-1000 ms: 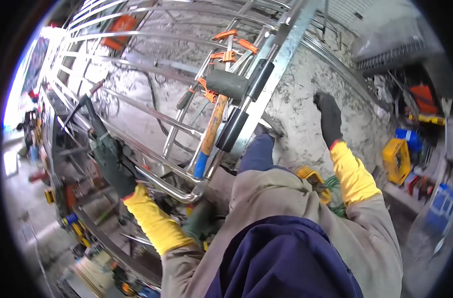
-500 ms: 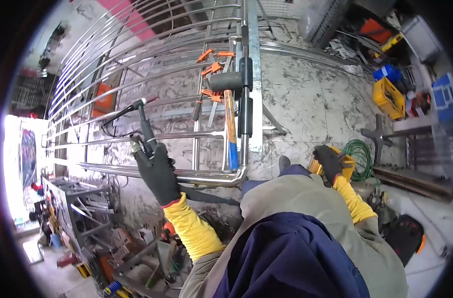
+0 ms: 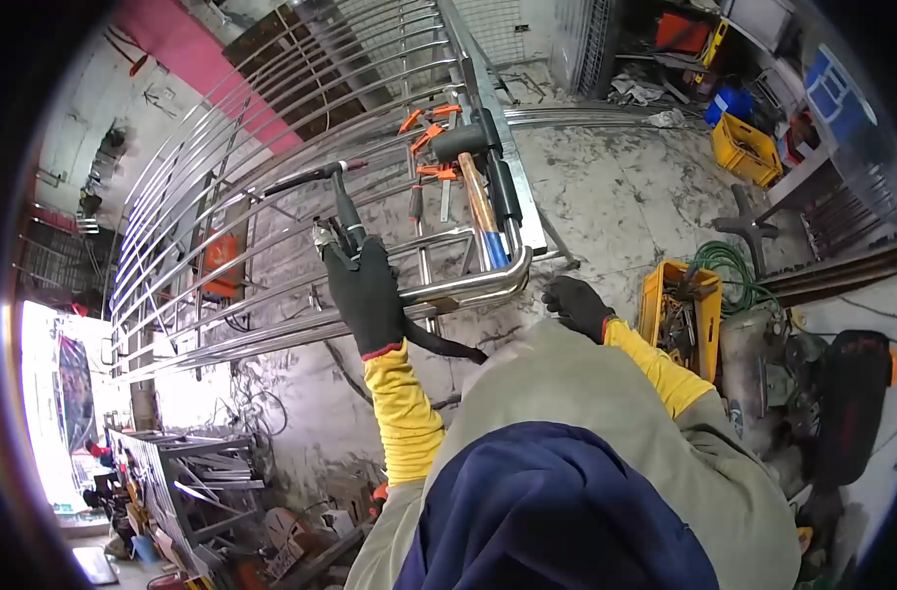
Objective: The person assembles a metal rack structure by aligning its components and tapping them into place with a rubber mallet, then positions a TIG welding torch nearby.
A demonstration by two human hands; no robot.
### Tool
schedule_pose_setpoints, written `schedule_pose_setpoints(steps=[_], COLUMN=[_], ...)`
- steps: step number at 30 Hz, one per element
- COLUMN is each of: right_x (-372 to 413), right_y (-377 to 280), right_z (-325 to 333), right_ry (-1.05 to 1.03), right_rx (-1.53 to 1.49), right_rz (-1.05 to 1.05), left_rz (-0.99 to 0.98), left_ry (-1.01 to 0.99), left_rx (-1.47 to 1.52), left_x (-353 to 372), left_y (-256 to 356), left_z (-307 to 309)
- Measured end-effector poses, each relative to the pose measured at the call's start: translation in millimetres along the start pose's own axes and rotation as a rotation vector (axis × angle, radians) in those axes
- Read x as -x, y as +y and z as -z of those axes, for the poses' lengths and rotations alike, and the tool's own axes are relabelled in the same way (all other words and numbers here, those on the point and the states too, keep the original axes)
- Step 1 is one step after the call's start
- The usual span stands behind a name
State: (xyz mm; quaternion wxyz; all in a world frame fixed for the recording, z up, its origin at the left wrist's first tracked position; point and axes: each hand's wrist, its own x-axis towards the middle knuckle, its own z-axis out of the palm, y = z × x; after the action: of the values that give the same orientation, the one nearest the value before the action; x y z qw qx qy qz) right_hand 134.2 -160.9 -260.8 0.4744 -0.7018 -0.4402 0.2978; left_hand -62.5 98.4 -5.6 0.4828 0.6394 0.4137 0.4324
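My left hand (image 3: 367,295), in a black glove with a yellow sleeve, is closed round the handle of a TIG welding torch (image 3: 347,208). The torch's head points up, over the bars of a shiny tubular metal frame (image 3: 468,287). My right hand (image 3: 578,307), gloved the same way, is beside the frame's rounded corner with its fingers loosely bent and apart; nothing shows in it. A mallet (image 3: 483,211) with a dark head and a wood-and-blue handle rests across the frame. Several orange-tipped clamps (image 3: 434,171) lie near it.
To my right stands a yellow crate (image 3: 709,313) of tools, beside a coiled green hose (image 3: 721,261). Farther off is another yellow crate (image 3: 746,147). Metal racks and scrap (image 3: 198,482) fill the lower left. Long tubes (image 3: 586,116) lie on the floor at the back.
My right hand has left the near yellow crate and come left toward the frame's corner. My left hand keeps the torch, now slightly higher and further right in view. The view has turned.
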Motion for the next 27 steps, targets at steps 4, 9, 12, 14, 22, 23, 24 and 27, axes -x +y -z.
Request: schedule_pose_setpoints(steps=[4,9,12,14,22,23,24,27], right_x=[0.0,2.0,-4.6,-14.5,-38.7,-41.8,-41.7,-42.4], right_y=[22.4,-9.8,-7.9,11.0,-3.1,-2.1,0.7,16.4], right_z=[-15.4,-13.6,-22.0,-30.6,-21.7,-19.8,-17.1,-7.2], right_ry=[0.134,0.125,0.084,0.068,0.507,0.69,0.69,0.679], right_rx=[-0.024,-0.222,-0.597,-0.519,-0.926,-0.887,-0.885,-0.558], right_rz=[0.242,-0.02,-0.38,-0.31,-0.43,-0.406,-0.408,-0.449], left_rz=[-0.067,-0.01,-0.008,-0.001,-0.02,-0.013,-0.006,0.001], left_ry=[-0.034,-0.096,-0.118,-0.103,-0.102,-0.102,-0.101,-0.073], left_rx=[-0.043,0.062,0.068,0.063,-0.002,0.012,0.025,0.049], left_x=[-6.6,-5.1,-5.3,-3.7,-6.6,-5.0,-2.8,-1.2], left_y=[-6.1,-2.0,-3.3,-2.6,-3.8,-1.3,0.0,-0.1], left_z=[3.0,1.9,4.2,3.2,4.1,3.5,3.1,1.6])
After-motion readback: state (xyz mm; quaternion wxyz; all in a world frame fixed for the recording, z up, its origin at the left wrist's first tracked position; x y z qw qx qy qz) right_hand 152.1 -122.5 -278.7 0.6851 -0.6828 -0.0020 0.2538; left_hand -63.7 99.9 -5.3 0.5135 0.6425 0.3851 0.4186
